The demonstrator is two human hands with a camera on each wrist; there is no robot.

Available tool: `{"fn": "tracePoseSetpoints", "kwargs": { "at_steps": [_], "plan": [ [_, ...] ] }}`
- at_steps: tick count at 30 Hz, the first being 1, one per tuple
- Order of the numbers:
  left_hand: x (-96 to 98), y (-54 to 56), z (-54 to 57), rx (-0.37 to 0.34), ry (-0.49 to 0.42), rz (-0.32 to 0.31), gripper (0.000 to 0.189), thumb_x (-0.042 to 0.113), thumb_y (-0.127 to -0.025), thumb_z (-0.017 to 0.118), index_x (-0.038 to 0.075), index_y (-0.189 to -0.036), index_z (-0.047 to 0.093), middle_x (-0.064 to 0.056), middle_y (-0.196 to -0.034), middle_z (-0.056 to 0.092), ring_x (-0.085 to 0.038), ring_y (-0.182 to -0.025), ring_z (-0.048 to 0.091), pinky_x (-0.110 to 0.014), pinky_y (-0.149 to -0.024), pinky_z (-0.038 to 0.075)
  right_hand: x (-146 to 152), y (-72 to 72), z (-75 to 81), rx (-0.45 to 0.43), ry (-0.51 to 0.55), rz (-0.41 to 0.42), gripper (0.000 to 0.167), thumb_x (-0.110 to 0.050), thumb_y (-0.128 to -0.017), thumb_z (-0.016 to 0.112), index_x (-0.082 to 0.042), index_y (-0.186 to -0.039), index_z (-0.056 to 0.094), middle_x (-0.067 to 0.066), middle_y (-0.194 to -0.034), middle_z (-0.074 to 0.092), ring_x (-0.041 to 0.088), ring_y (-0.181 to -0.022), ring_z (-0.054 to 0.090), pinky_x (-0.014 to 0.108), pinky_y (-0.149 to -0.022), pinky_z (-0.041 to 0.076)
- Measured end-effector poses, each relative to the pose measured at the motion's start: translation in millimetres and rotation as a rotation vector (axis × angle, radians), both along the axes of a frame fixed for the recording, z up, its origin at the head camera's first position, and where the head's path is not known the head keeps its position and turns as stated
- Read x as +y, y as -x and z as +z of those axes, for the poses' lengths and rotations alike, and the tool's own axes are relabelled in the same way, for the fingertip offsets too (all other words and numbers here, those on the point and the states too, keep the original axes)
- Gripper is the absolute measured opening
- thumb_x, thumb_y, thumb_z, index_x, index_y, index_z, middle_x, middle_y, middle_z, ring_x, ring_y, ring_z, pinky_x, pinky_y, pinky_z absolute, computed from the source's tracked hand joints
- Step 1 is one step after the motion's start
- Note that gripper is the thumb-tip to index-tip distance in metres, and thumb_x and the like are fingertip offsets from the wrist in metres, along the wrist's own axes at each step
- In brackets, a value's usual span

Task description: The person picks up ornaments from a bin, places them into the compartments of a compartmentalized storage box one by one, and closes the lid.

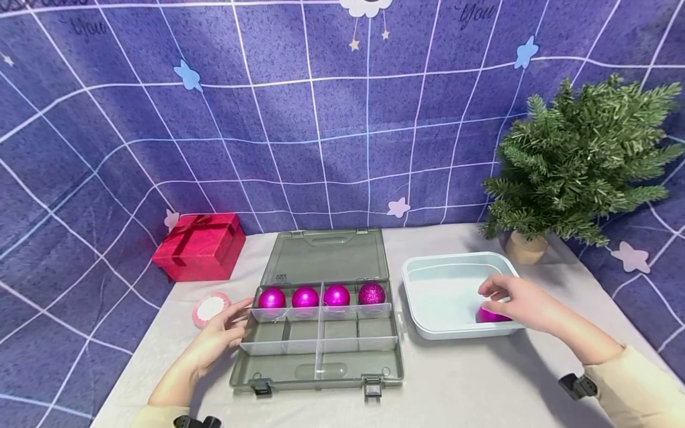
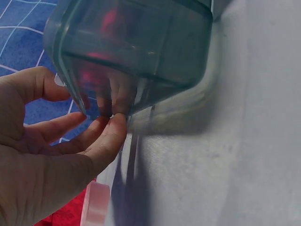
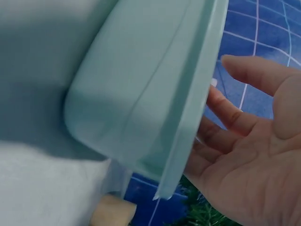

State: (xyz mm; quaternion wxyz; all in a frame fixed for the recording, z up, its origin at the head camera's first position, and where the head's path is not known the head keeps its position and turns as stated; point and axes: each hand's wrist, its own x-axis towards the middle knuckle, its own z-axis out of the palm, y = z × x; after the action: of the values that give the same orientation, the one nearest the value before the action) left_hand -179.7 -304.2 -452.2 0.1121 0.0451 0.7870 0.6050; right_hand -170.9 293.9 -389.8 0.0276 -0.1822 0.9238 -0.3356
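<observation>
Inside the pale-blue plastic tray (image 1: 444,291), by its near right corner, sits a magenta ball ornament (image 1: 491,317), probably light, stiff, slick and crackable; best pinched around its widest part. Right hand (image 1: 519,303) bends over it, can't tell if gripping. Left hand (image 1: 219,336), fingers loosely extended, touches compartment organizer's (image 1: 278,362) left wall.

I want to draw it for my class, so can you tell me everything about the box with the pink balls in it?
The box is see-through grey-green and looks like plastic. It lies open on the pale table, its lid folded back behind it, with two latches at the front edge. Pale dividers split it into three rows. Four magenta balls sit in the back row: three shiny, the rightmost glittery. The left hand touches the box's left side with its fingers.
</observation>
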Motion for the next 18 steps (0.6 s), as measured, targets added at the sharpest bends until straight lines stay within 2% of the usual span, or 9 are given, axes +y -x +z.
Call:
{"fn": "tracePoseSetpoints", "kwargs": {
  "at_steps": [4,12,15,18],
  "plan": [
    [0.1,-0.5,0.2,-0.002,-0.002,0.001,0.078,-0.013,-0.084,0.052,-0.006,-0.157,0.027,-0.037,-0.15,0.034,-0.026,-0.118,0.05,-0.028,-0.078,0.053,4.9,-0.9,-4.2,0.006,-0.078,0.021,0.023,-0.01,-0.086,0.079,-0.001,-0.103,0.066,0.009,-0.098,0.071,0.032,-0.091,0.07,0.049,-0.081,0.056],
    [-1.2,-0.5,-0.7,-0.006,-0.005,0.0,0.077,-0.012,-0.085,0.052,-0.006,-0.157,0.026,-0.036,-0.15,0.034,-0.024,-0.117,0.051,-0.028,-0.077,0.053,5.2,3.2,-6.4,0.057,-0.224,0.072,0.03,-0.008,-0.08,0.082,0.002,-0.105,0.069,0.009,-0.094,0.073,0.031,-0.088,0.07,0.05,-0.08,0.055],
    [-1.2,-0.5,-0.5,0.0,-0.006,-0.003,0.078,-0.012,-0.084,0.053,-0.006,-0.157,0.026,-0.037,-0.15,0.034,-0.026,-0.119,0.051,-0.029,-0.078,0.053,6.1,7.3,-5.4,0.05,-0.271,0.087,0.034,-0.009,-0.078,0.083,0.003,-0.108,0.07,0.008,-0.093,0.073,0.031,-0.088,0.069,0.05,-0.081,0.054],
    [-1.1,-0.3,-0.5,0.001,-0.007,-0.007,0.078,-0.012,-0.084,0.053,-0.006,-0.157,0.026,-0.037,-0.15,0.034,-0.028,-0.122,0.05,-0.03,-0.08,0.054,6.7,10.1,-4.1,0.035,-0.294,0.111,0.031,-0.009,-0.077,0.084,0.0,-0.104,0.072,0.006,-0.093,0.073,0.029,-0.087,0.068,0.049,-0.081,0.054]
  ]
}}
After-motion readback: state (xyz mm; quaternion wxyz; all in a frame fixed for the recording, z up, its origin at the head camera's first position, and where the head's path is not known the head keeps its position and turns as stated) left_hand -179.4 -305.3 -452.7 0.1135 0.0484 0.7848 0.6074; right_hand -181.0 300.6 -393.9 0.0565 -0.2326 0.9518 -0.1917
